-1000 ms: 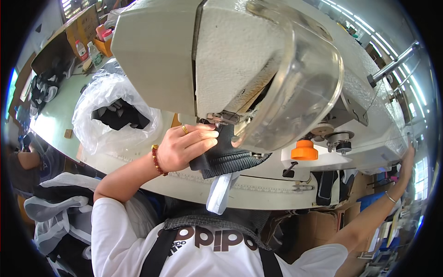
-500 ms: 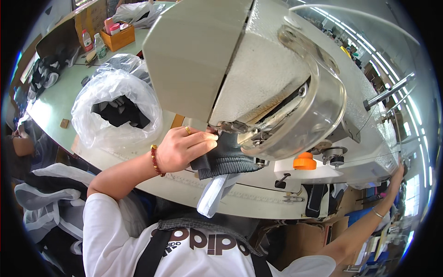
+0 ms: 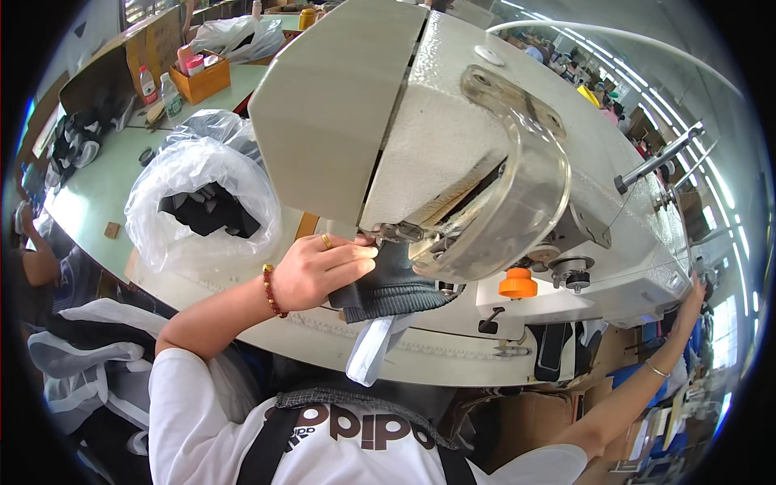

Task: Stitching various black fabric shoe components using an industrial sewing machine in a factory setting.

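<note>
My left hand is closed, thumb and fingers pinching a dark grey garment piece with a ribbed, gathered edge under the head of a sewing machine. The fingertips are close beside the presser foot area; the needle itself is hidden. A white strip hangs from beneath the grey fabric toward me. My right arm stretches to the far right, where my right hand is at the end of the machine, by its handwheel. Its fingers are too small and dim to make out.
A clear plastic guard and an orange knob sit on the machine. Left of it stands a plastic bag of black fabric pieces. Farther back are a wooden box and bottles. Fabric is heaped at lower left.
The view has shifted slightly, so the machine appears farther left. My left hand keeps its hold on the grey fabric, and my right hand stays at the machine's end.
</note>
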Motion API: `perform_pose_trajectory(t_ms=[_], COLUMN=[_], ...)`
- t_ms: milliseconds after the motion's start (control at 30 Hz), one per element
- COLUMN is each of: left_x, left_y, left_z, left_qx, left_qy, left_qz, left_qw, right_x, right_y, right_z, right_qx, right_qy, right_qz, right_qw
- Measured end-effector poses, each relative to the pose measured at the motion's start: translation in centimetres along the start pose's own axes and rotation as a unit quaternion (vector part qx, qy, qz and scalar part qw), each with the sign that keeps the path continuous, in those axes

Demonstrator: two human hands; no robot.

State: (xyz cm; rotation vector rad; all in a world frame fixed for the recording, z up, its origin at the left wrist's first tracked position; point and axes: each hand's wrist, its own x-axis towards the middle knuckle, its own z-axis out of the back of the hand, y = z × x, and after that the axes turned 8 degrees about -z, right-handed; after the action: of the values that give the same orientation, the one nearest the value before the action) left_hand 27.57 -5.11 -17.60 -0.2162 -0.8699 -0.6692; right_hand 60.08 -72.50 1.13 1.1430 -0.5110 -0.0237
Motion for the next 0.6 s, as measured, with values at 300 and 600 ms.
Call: perform_pose_trajectory(t_ms=[300, 600], left_x=[-0.3, 0.3], left_y=[0.2, -0.8], left_z=[0.3, -0.5], left_qx=[0.014, 0.067], left_qy=[0.004, 0.003], left_qz=[-0.002, -0.013], left_qw=[1.0, 0.998], right_x=[-4.2, -34.8], right_y=[0.4, 6.6], right_z=[-2.5, -20.8], right_qx=[-0.067, -0.009], right_qy=[-0.168, 0.038], right_qz=[0.132, 0.541], right_qw=[0.975, 0.84])
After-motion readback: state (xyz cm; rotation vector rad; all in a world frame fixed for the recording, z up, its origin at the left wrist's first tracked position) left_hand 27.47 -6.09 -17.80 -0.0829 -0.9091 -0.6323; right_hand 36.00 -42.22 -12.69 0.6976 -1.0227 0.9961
